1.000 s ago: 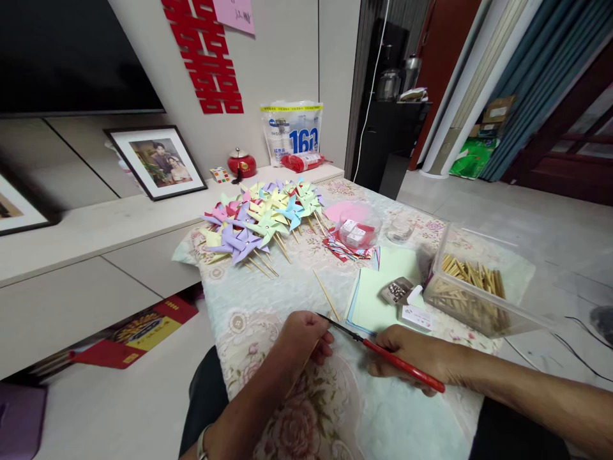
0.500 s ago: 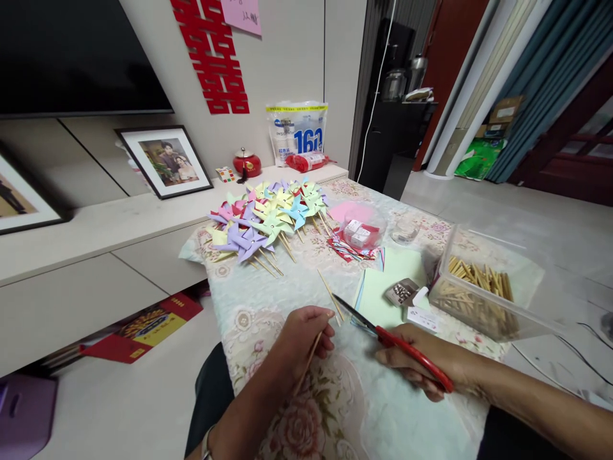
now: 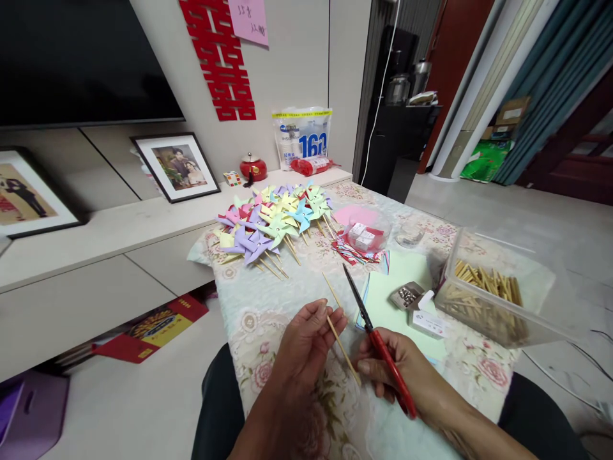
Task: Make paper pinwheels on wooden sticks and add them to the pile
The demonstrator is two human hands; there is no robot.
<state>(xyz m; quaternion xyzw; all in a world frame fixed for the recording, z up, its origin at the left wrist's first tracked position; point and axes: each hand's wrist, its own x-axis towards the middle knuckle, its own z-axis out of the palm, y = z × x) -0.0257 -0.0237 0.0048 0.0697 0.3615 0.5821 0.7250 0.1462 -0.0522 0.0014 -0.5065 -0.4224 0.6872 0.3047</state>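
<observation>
My left hand (image 3: 306, 342) pinches a thin stick (image 3: 343, 349) between thumb and fingertips; it slants down and to the right from that pinch, its lower end just beside my right hand (image 3: 402, 377). That hand is closed around the red handles of the scissors (image 3: 371, 332), whose blades are shut and point up and away, their tip well beyond both hands. A second stick (image 3: 331, 289) lies loose on the counter (image 3: 268, 306) just past my left fingertips.

To handle the stick well, I judge the pinch should sit close to the spot the blades will work on, so the thin wood does not flex or spin. I would keep the blades square across the stick, not skewed, and my left fingertips clear of the edges. A light grip on the handles gives better control than a hard squeeze.

Farther out from my left hand is a heap of paper pinwheels (image 3: 272, 220). Beyond my right hand lie green paper (image 3: 393, 300), a small tin of pins (image 3: 407, 296) and, to the far right, a clear box of sticks (image 3: 488, 297). A round tub (image 3: 366, 233) and a glass (image 3: 408, 235) stand farther back.
</observation>
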